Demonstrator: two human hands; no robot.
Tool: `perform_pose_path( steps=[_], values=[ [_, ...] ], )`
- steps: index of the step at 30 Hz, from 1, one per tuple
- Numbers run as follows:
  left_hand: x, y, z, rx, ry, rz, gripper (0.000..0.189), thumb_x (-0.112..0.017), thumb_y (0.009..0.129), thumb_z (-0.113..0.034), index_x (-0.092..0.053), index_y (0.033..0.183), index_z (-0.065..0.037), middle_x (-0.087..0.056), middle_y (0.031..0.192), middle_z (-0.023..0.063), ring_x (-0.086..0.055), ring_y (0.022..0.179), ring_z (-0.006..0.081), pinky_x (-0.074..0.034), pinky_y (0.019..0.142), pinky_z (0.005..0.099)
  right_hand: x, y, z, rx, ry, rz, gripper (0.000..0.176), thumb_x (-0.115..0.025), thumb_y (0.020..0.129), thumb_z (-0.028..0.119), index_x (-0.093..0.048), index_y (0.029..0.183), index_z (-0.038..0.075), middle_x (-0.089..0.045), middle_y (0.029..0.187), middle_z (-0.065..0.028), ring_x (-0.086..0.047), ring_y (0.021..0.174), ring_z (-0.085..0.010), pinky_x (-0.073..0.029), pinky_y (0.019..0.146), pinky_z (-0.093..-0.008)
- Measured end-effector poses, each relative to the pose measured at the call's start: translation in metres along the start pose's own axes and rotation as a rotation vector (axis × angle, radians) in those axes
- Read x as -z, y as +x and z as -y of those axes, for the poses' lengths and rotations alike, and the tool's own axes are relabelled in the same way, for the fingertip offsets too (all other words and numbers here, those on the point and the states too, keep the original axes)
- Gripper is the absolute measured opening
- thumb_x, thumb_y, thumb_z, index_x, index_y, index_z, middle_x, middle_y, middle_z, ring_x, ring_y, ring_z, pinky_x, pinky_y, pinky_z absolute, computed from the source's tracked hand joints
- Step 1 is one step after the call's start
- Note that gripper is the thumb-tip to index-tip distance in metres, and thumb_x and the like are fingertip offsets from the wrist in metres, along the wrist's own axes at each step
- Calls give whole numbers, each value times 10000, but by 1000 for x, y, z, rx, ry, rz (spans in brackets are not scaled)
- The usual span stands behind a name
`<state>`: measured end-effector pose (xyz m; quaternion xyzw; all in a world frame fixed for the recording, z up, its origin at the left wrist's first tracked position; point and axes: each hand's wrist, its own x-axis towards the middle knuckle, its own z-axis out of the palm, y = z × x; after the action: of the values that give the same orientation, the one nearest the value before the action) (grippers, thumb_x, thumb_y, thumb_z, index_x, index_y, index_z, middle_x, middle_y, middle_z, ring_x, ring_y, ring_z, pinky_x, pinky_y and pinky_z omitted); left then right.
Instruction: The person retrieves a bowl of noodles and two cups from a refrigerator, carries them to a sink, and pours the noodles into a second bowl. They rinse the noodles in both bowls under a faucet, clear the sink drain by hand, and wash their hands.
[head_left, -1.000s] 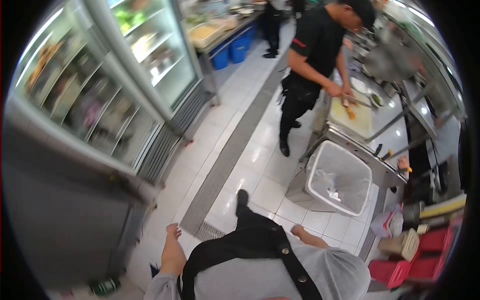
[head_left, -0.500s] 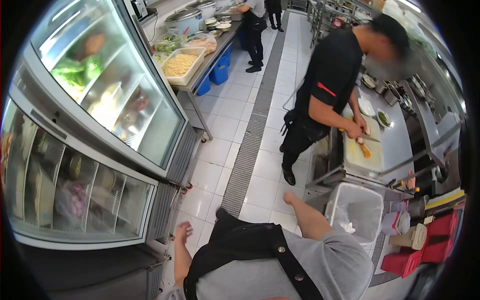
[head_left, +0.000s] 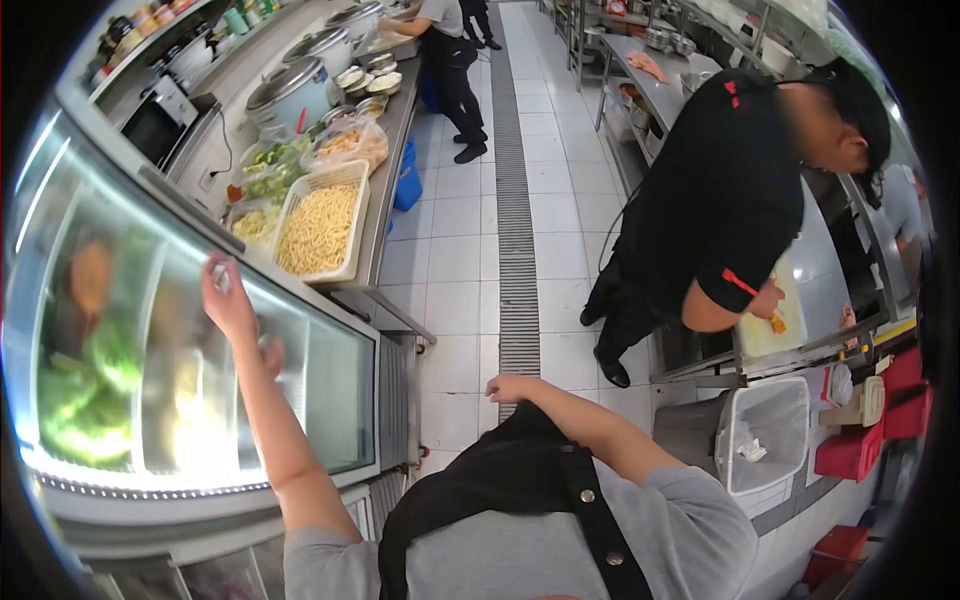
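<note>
My left hand [head_left: 225, 295] is raised at the upper edge of the glass-door fridge [head_left: 345, 400], its fingers curled near the door frame; a faint reflection shows in the glass. What it grips there, if anything, I cannot make out. Green vegetables [head_left: 105, 385] are visible behind the glass. In front of my apron [head_left: 480, 465], my right hand [head_left: 508, 388] hangs above the tiled floor with its fingers curled in, and its palm side is hidden.
On the left counter stand a white basket of noodles [head_left: 322, 222], bagged food [head_left: 345, 143] and large pots [head_left: 290, 95]. A co-worker in black [head_left: 710, 190] bends over a cutting board [head_left: 775, 325] at right. A lined bin [head_left: 765, 440] stands nearer. Another person [head_left: 450, 60] is farther off.
My left arm has risen and reached out to the fridge's upper edge. The view has shifted, showing more of the left counter. The co-worker at right leans farther over the counter.
</note>
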<state>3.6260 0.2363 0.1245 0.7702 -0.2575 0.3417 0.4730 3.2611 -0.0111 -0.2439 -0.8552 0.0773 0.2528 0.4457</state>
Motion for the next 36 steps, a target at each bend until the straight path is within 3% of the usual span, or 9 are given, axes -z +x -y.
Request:
perform_pose_path(
  steps=[6, 8, 10, 13, 22, 25, 27, 31, 36],
  values=[
    [-90, 122, -10, 275, 587, -141, 436, -744, 793, -290, -519, 1055, -23, -633, 980, 141, -626, 803, 301, -504, 712, 439, 84, 81, -139, -228, 104, -306, 222, -651, 806, 273, -724, 912, 92, -701, 963, -138, -656, 919, -326, -522, 821, -394],
    [-108, 128, 2, 146, 591, -452, 426, -735, 791, -299, -523, 1039, -25, -622, 942, 151, -616, 792, 334, -498, 730, 467, 117, 127, -230, 0, -698, -187, 218, -612, 820, 270, -729, 877, 95, -701, 948, -146, -656, 893, -346, -530, 782, -398],
    [-115, 136, 5, 18, 730, -714, 434, -737, 787, -307, -525, 1043, -27, -606, 908, 149, -604, 777, 345, -494, 725, 468, 130, 146, -302, -380, -490, -263, 230, -581, 812, 231, -738, 876, 77, -696, 975, -176, -654, 909, -367, -533, 788, -410],
    [-128, 152, 3, 48, 1208, -742, 434, -784, 758, -267, -550, 1006, 2, -609, 844, 127, -593, 723, 311, -489, 680, 431, 229, 144, -295, -632, -363, -35, 256, -588, 784, 113, -717, 990, 32, -662, 1102, -219, -637, 1055, -362, -523, 881, -425],
    [-114, 141, -22, 221, 746, -559, 317, -785, 810, -190, -627, 965, 38, -672, 850, 77, -583, 709, 144, -492, 680, 282, 391, 245, -283, -576, -338, -126, 250, -576, 818, 118, -710, 1012, 36, -665, 1115, -199, -636, 1067, -332, -517, 897, -439],
    [-142, 115, -91, 309, 652, -654, 351, -764, 838, -155, -632, 1087, 54, -679, 925, 87, -592, 782, 117, -498, 696, 268, 404, 293, -276, -196, -835, 259, 259, -571, 834, 141, -704, 1028, 34, -677, 1059, -192, -640, 1058, -330, -517, 894, -442],
    [-117, 72, -110, 263, 496, -772, 263, -675, 904, -95, -620, 1088, 86, -677, 986, 109, -617, 835, 138, -517, 749, 275, 358, 346, -309, 123, -1096, 155, 204, -581, 793, 156, -744, 884, 73, -709, 1025, -107, -669, 962, -279, -537, 808, -428],
    [-41, -83, -120, 391, 819, -1040, 317, -618, 940, -196, -608, 1116, 67, -665, 1013, 129, -619, 905, 191, -515, 778, 308, 317, 410, -227, -83, -742, 279, 224, -607, 792, 213, -736, 905, 70, -707, 972, -135, -664, 929, -328, -518, 832, -457],
    [-18, -226, -139, 802, 1154, -1185, 358, -589, 942, -249, -590, 1125, 59, -641, 1016, 132, -602, 927, 216, -494, 813, 343, 287, 412, -130, 78, -550, 443, 199, -660, 760, 234, -722, 899, 106, -701, 938, -163, -667, 928, -332, -523, 852, -417]
  ],
)
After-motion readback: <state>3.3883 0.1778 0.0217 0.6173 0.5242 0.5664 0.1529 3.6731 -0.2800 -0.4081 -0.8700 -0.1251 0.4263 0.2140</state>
